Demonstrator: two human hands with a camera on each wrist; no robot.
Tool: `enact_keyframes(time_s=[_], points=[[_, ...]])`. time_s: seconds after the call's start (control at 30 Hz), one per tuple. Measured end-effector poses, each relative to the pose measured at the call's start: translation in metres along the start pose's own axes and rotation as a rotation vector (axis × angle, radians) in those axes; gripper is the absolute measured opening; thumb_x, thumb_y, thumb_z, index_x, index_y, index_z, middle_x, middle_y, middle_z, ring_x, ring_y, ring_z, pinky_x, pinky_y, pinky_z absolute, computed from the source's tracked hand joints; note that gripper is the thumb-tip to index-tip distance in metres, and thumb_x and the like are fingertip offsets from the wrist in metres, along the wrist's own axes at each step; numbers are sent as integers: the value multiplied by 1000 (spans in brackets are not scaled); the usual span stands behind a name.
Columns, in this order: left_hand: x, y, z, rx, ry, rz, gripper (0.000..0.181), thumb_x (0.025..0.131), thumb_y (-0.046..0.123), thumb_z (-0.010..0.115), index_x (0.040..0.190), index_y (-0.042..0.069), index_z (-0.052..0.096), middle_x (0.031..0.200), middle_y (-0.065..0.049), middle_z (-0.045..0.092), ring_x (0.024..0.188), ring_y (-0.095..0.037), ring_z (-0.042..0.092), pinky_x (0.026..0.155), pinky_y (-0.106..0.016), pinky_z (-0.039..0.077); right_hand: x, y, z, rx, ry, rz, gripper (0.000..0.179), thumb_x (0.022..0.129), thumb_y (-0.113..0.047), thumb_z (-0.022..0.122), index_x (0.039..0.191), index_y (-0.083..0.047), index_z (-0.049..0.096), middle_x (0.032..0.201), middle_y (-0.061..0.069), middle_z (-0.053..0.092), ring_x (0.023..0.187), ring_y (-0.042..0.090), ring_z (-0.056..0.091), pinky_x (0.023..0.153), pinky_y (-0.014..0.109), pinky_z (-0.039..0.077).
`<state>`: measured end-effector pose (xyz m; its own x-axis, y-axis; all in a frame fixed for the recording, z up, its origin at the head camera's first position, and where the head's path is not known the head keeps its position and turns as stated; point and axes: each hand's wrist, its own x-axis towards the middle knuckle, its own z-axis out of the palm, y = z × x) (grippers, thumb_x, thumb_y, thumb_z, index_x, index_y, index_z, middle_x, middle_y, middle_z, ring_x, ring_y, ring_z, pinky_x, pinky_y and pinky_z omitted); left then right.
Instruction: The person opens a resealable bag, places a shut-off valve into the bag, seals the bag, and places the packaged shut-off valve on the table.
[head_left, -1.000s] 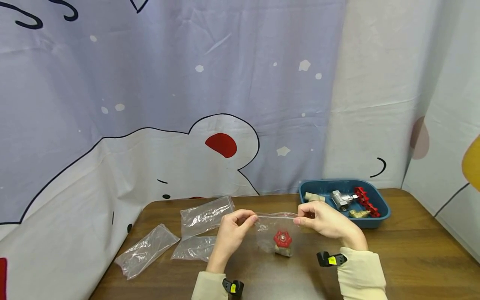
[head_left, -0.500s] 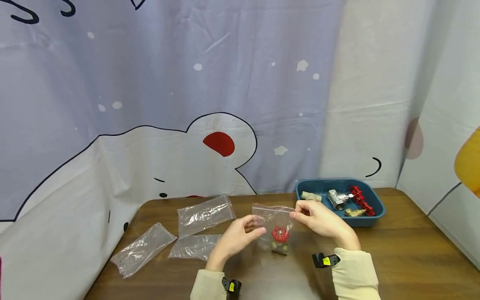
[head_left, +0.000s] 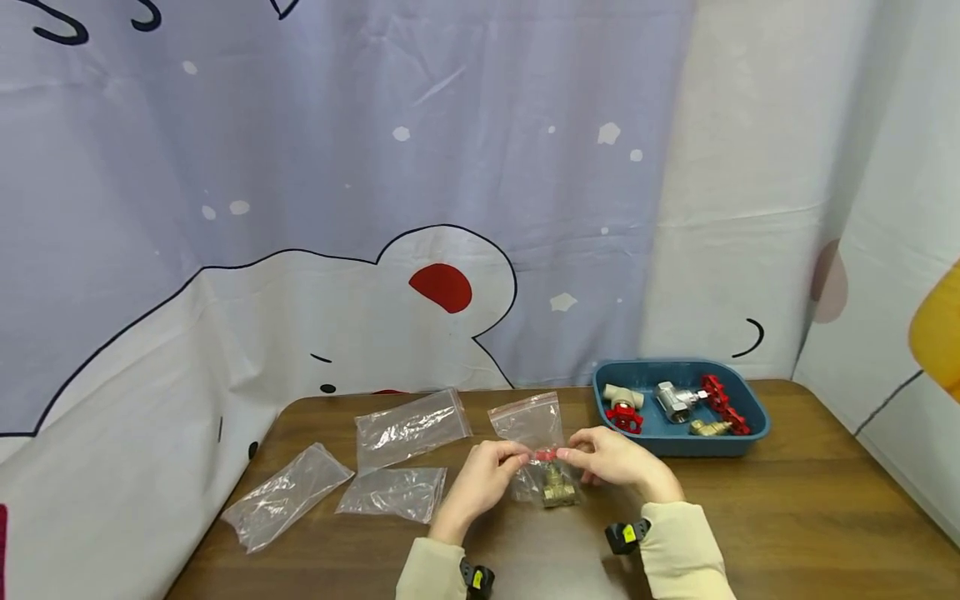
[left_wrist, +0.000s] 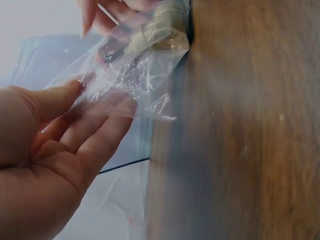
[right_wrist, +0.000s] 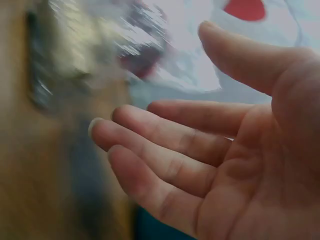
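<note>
A clear zip bag (head_left: 528,421) with a brass valve (head_left: 558,487) in it stands on the table between the hands. The valve's red handwheel (head_left: 545,455) is at the top, seen through the plastic. My left hand (head_left: 487,479) pinches the bag's left side; in the left wrist view its thumb is in front of the film and its fingers (left_wrist: 117,107) behind it. On the other side my right hand (head_left: 615,458) is beside the bag, thumb near the handwheel. The right wrist view shows that hand (right_wrist: 215,155) with thumb and fingers spread apart, the bag blurred beyond.
Several clear bags lie at the left: a far one (head_left: 412,429), a nearer one (head_left: 393,492) and one at the table's left edge (head_left: 288,500). A blue bin (head_left: 682,446) at the back right holds valves, among them a silver one (head_left: 672,400).
Both hands have left the bag's zip edge and come down to its sides. The bag with the valve has been lowered, its top now leaning back. The right hand has opened.
</note>
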<state>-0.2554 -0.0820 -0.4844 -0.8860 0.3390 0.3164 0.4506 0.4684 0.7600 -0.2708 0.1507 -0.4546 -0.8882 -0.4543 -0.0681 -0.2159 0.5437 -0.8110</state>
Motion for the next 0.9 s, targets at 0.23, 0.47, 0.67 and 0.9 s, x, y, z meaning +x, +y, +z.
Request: enact_keyframes(time_s=[0.23,0.47,0.67,0.9], points=[[8,0,11,-246,50,-138,15,99,8,57,100,2,71,96,-7,72,73,-14,68,64,-26,55,18,7,21,108,36,33,33,97,-33,61,103,-1,66,65,6,59,56,18,55,46,30,43],[45,2,18,-491,81,-254,18,101,5,52,106,-6,65,98,-19,70,76,-31,71,63,-33,57,29,2,17,89,262,122,38,98,-31,61,110,5,62,78,8,64,68,23,58,53,30,43],[72,-7,19,-499,152,-332,21,102,11,53,106,-3,67,102,-13,71,74,-14,65,61,-28,56,48,-10,19,-66,439,171,40,99,-33,56,112,5,59,100,16,65,91,31,61,77,45,48],[87,-22,30,-689,184,-424,20,102,7,49,108,-6,64,91,-5,61,67,-9,60,64,-25,55,65,-14,17,-113,498,236,40,99,-31,54,113,7,58,106,22,65,103,39,58,87,49,46]])
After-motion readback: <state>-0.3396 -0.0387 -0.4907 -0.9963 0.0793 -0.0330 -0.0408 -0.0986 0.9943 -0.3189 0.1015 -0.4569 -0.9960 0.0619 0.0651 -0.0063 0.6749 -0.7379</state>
